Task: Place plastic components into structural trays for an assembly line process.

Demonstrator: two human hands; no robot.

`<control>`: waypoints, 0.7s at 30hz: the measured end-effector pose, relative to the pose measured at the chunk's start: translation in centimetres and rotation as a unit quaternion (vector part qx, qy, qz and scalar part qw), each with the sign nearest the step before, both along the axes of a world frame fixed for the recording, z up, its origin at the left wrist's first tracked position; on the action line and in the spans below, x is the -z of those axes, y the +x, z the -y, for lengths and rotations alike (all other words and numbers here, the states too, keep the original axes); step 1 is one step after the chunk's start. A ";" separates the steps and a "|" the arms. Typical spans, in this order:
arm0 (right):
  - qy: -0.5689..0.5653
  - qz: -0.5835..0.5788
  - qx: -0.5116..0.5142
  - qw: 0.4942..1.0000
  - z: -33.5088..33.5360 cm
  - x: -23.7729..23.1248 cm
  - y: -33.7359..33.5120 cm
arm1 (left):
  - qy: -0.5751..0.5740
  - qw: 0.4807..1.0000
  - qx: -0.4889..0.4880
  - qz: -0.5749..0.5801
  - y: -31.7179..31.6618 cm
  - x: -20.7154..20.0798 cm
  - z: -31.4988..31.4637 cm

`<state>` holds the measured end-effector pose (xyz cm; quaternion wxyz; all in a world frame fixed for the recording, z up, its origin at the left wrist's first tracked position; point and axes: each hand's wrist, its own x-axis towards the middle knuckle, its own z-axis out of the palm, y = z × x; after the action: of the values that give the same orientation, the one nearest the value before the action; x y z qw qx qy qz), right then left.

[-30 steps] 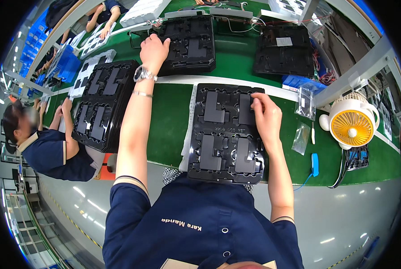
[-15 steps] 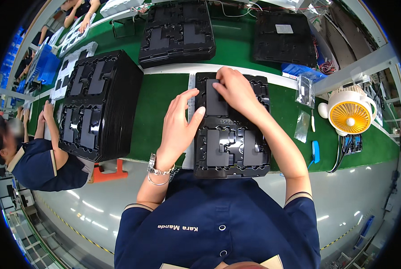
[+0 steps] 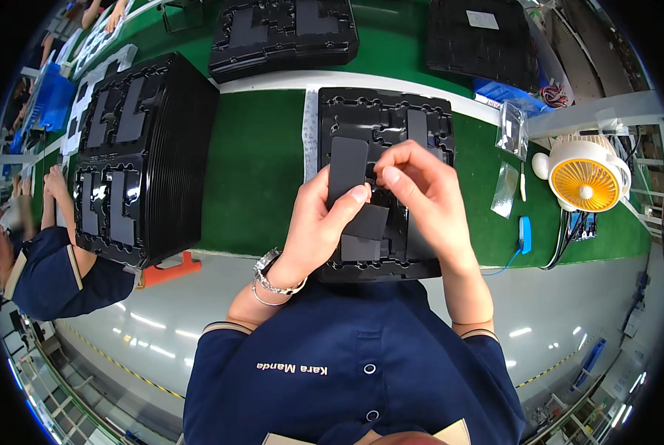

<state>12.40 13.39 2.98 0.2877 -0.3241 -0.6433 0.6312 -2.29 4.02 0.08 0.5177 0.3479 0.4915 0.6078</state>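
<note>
My left hand (image 3: 311, 228) holds a dark grey, flat L-shaped part (image 3: 348, 167), its thumb across the front face. The part is lifted and tilted above a black moulded plastic tray (image 3: 385, 95). Close to the part's right edge is my right hand (image 3: 434, 204), fingers curled and thumb against the fingertips. Whatever is pinched there, if anything, is too small to make out. The tray's upper left recess lies uncovered. Similar grey parts sit in other recesses, one at upper right (image 3: 417, 127) and one at lower left (image 3: 360, 249), partly hidden by the held part.
Left of me stands a tall stack of loaded black trays (image 3: 191, 156); another tray stack (image 3: 284, 59) is at the back. A white-and-orange fan (image 3: 584, 185), clear plastic bags (image 3: 504, 190) and a blue cabled item (image 3: 525, 235) lie right. A co-worker (image 3: 65, 267) sits at far left.
The L-shaped part has come up out of the tray's upper left recess into my left hand. My right hand has moved back toward me and off the recess. The view has shifted slightly.
</note>
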 end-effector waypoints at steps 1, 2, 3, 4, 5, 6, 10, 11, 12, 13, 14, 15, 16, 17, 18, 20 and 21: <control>-0.022 -0.011 -0.005 1.000 0.4 0.2 0.1 | 0.013 1.000 -0.004 -0.009 0.2 0.0 0.0; -0.032 -0.025 -0.007 0.999 0.8 0.2 0.2 | 0.025 1.000 -0.008 -0.017 0.5 0.0 -0.1; -0.041 -0.039 -0.008 0.998 1.1 0.3 0.3 | 0.039 0.999 -0.012 -0.026 0.7 0.0 -0.1; -0.051 -0.052 -0.008 0.997 1.3 0.3 0.3 | 0.037 0.999 -0.008 -0.027 0.9 0.0 -0.1; -0.049 -0.045 -0.005 0.998 1.4 0.0 0.4 | 0.036 0.999 -0.005 -0.029 1.0 0.1 0.0; -0.040 -0.045 -0.002 0.998 1.4 0.1 0.5 | 0.035 0.999 -0.002 -0.032 1.1 0.1 0.0; -0.032 -0.043 0.005 0.999 1.5 0.3 0.7 | 0.021 0.999 0.006 -0.025 1.3 0.2 0.2; -0.037 -0.042 0.006 0.998 1.5 0.3 0.7 | 0.019 0.999 0.004 -0.025 1.3 0.2 0.2; -0.039 -0.042 0.007 0.998 1.6 0.3 0.7 | 0.018 1.000 0.004 -0.025 1.4 0.3 0.2; -0.041 -0.041 0.007 0.998 1.6 0.3 0.6 | 0.019 1.000 0.001 -0.024 1.5 0.3 0.3; -0.042 -0.041 0.008 0.998 1.6 0.4 0.6 | 0.020 1.000 -0.002 -0.024 1.6 0.3 0.3; -0.036 -0.041 0.010 0.998 1.7 0.5 0.6 | 0.022 0.999 -0.005 -0.024 1.7 0.3 0.3; -0.029 -0.042 0.013 0.999 1.7 0.8 0.7 | 0.017 0.999 -0.003 -0.030 1.7 0.3 0.4; -0.023 -0.043 0.015 0.999 1.7 0.9 0.7 | 0.012 0.999 -0.001 -0.037 1.8 0.3 0.4; 0.036 -0.031 0.020 0.999 1.7 1.0 0.8 | 0.007 0.999 0.000 -0.043 1.8 0.3 0.5; 0.153 -0.008 0.029 0.988 1.7 1.0 0.8 | 0.024 0.995 -0.008 -0.096 1.9 -0.1 0.4; 0.205 0.005 0.037 0.978 1.8 0.8 0.8 | 0.033 0.992 -0.010 -0.121 1.9 -0.4 0.3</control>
<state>13.22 11.61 2.20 0.3679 -0.2847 -0.7478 0.4737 -0.44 3.74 0.44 0.4366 0.4306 0.5340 0.5821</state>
